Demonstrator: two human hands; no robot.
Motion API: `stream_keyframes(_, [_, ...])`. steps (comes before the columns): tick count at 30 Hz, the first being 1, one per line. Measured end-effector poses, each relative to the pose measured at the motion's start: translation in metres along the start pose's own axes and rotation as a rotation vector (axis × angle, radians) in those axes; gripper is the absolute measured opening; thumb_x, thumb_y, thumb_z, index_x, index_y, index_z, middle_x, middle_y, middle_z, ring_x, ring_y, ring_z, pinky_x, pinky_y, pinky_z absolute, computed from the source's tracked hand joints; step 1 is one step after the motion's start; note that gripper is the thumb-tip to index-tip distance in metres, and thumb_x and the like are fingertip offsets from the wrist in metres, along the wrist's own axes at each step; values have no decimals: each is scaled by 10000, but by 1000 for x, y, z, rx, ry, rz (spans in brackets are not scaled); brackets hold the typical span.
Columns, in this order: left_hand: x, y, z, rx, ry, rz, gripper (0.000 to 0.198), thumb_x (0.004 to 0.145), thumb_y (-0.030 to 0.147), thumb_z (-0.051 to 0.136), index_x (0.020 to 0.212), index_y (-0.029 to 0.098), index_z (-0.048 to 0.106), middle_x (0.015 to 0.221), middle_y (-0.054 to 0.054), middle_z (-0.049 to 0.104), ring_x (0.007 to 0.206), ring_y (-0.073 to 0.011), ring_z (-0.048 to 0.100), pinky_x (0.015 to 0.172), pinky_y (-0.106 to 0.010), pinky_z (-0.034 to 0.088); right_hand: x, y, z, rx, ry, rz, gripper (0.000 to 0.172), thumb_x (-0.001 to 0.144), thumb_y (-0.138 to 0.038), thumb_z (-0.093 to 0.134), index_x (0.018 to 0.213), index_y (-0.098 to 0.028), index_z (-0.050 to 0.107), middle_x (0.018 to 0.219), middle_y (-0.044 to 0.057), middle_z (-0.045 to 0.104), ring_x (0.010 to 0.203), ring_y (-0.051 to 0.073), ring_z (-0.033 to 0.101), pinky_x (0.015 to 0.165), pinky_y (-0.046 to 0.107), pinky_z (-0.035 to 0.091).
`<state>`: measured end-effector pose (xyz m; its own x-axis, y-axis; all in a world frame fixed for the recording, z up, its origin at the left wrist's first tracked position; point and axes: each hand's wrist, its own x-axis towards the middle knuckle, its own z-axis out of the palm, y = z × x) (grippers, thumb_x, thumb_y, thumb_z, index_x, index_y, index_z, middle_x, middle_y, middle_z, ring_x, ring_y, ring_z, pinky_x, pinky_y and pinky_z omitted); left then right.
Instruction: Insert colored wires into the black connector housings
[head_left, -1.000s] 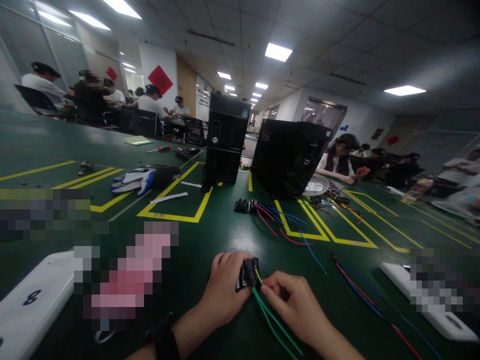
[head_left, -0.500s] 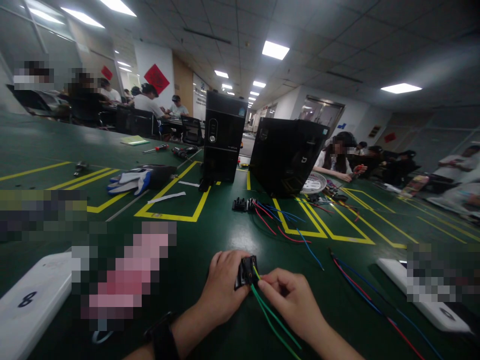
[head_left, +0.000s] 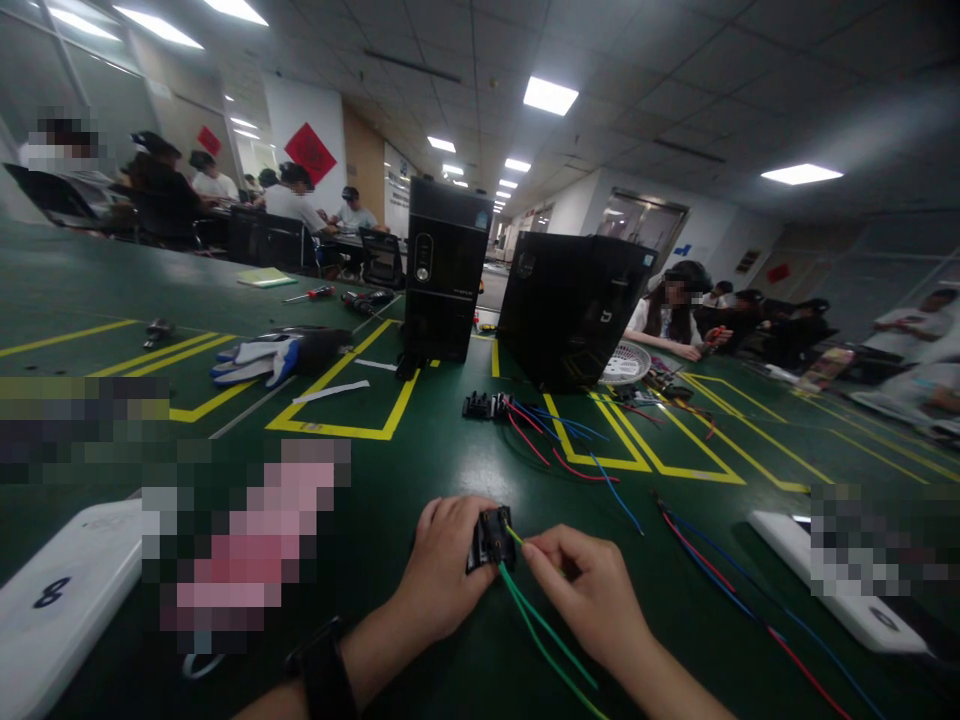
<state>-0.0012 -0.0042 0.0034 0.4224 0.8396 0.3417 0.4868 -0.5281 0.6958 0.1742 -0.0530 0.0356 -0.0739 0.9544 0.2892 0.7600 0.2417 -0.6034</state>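
My left hand (head_left: 448,562) is closed around a small black connector block (head_left: 495,538) above the green table. Green wires (head_left: 534,622) run from the block's lower side down toward me. Between the thumb and finger of my right hand (head_left: 581,580) is a yellow-green wire (head_left: 516,537), whose far end meets the block's right side. How deep that end sits in the block cannot be made out. Farther off lies a similar black connector block (head_left: 487,405) with red and blue wires (head_left: 559,420) attached.
Two black computer towers (head_left: 448,270) stand at the back. Loose red and blue wires (head_left: 724,575) lie to the right, near a white device (head_left: 840,590). Another white device (head_left: 67,590) is at left. Gloves (head_left: 259,360) and a screwdriver (head_left: 311,293) lie farther back. A person (head_left: 667,320) sits across the table.
My right hand has shifted slightly right, away from the block, still pinching the yellow-green wire. The left hand keeps hold of the block, which is turned a little. The view has moved slightly.
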Motion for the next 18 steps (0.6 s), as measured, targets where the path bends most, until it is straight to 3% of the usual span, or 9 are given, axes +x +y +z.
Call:
stream_keyframes(6, [0,-1,0,14,-6,1,416,689,110,602,1069,248,504,1077,-29,581,1033,-251,482,958,-430,295,0,0,3,-5,-80,-115,279,869,-282,506,634,-168,603,533,-31,497,492,91,443,500,210,314])
stream_keyframes(11, [0,0,0,6,-7,-7,406,692,120,607,1063,251,509,1071,-25,584,1026,-250,488,950,-428,302,4,1,-10,-77,-142,-83,241,853,-247,522,634,-179,598,536,-38,511,494,93,461,490,214,293])
stream_keyframes(18, [0,1,0,9,2,7,425,673,102,598,1062,252,513,1066,-21,590,1030,-248,495,959,-425,294,2,1,-10,-93,-51,-102,209,872,-248,509,714,-181,628,597,-13,584,541,112,529,532,222,341])
